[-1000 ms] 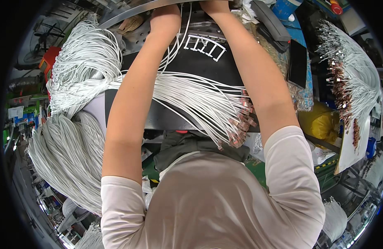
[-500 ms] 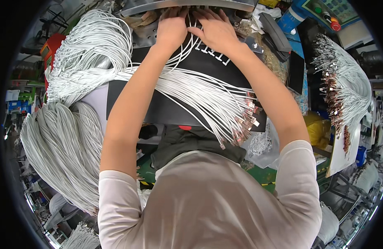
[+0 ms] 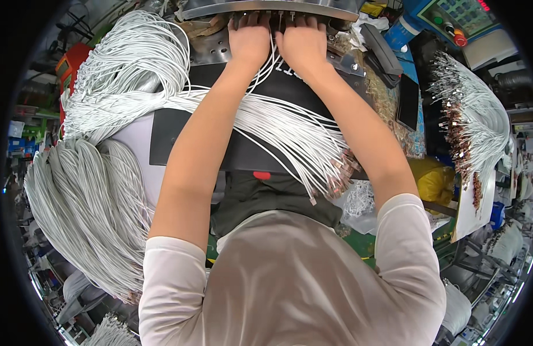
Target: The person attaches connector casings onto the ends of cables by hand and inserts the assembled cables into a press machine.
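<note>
The left hand (image 3: 249, 45) and the right hand (image 3: 306, 49) were placed side by side, with a narrow gap between them, under the edge of a curved grey metal bar (image 3: 272, 6). The fingers of both hands were bent forward and their tips were partly hidden below this bar, so it could not be told whether anything was gripped by either hand. A few thin white round cables (image 3: 272, 62) were seen in the gap between the two hands, just beside the right thumb, and were led down in a curve toward the left forearm. Near the right wrist, a small white ladder-like piece (image 3: 287, 71) was partly covered by the hand. Below, a wide bundle of white cables with copper-brown ends (image 3: 289, 130) was spread over a flat black board (image 3: 167, 138), passing behind the left forearm, and its ends were gathered near the right forearm. At the left, a looped heap of white cables (image 3: 134, 52) was piled, and a thick bundle of greyish-white cables (image 3: 85, 210) was hung lower. At the right, a dark flat rectangular device (image 3: 408, 102) was laid on a worn blue surface (image 3: 416, 149), near a shiny yellow plastic bag (image 3: 432, 180).
</note>
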Tool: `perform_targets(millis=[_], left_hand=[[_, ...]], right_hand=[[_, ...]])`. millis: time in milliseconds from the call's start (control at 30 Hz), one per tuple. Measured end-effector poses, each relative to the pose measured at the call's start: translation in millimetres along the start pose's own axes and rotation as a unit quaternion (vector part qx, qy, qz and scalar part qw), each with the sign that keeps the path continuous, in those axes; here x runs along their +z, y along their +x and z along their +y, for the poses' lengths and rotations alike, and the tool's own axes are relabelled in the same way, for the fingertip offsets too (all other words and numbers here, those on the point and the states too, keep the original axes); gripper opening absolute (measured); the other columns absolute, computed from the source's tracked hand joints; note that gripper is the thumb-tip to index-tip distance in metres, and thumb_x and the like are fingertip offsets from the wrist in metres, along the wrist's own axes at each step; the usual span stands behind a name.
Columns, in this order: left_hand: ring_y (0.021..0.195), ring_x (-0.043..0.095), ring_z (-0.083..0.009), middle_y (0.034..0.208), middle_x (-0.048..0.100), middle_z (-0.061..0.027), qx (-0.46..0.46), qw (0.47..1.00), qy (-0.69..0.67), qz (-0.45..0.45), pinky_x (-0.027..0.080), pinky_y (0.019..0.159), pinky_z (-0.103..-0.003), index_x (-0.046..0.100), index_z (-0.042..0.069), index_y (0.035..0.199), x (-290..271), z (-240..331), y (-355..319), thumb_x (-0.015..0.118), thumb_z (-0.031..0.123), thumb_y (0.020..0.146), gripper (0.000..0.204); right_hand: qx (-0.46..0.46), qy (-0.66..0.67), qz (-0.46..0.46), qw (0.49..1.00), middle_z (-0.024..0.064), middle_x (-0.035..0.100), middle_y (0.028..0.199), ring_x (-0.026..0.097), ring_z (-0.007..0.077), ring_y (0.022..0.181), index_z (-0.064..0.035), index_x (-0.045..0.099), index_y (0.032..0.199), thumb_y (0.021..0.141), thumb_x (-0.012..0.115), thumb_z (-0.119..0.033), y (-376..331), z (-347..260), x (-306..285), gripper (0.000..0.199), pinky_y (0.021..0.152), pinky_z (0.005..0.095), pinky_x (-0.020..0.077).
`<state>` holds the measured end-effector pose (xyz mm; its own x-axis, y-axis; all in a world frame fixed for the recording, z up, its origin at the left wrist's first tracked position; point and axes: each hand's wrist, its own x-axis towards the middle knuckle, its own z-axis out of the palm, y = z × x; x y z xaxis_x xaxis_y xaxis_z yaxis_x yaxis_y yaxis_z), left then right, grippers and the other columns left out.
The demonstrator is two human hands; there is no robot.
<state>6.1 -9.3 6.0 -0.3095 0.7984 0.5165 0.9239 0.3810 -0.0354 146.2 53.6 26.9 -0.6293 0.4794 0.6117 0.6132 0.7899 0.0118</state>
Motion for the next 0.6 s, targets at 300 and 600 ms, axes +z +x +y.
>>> perform_targets(millis=[300, 600], left_hand=[[0.148, 0.044, -0.0356, 0.157, 0.051, -0.0143, 0.005, 0.998, -0.038, 0.045, 0.028, 0.123, -0.06, 0.053, 0.018, 0.152, 10.1, -0.8, -11.7, 0.056, 0.022, 0.099, 0.053], [0.14, 0.049, -0.0345, 0.15, 0.054, -0.0129, -0.02, 0.998, -0.043, -0.043, 0.025, 0.124, -0.063, 0.054, 0.019, 0.15, -19.7, -1.6, 0.4, 0.06, 0.026, 0.097, 0.054]], right_hand=[[0.035, 0.092, 0.026, 0.995, 0.018, 0.073, 0.106, 0.069, 0.0386, 0.102, -0.0051, 0.072, 0.121, 0.092, 0.067, -0.024, -1.1, 6.9, -3.1, 0.035, 0.093, 0.0488, 0.055], [-0.071, 0.038, 0.048, 0.996, 0.0135, 0.072, 0.1, 0.066, 0.0383, 0.101, -0.0058, 0.077, 0.097, 0.086, 0.072, -0.023, 2.3, -5.1, -6.2, 0.021, 0.09, 0.0485, 0.0533]])
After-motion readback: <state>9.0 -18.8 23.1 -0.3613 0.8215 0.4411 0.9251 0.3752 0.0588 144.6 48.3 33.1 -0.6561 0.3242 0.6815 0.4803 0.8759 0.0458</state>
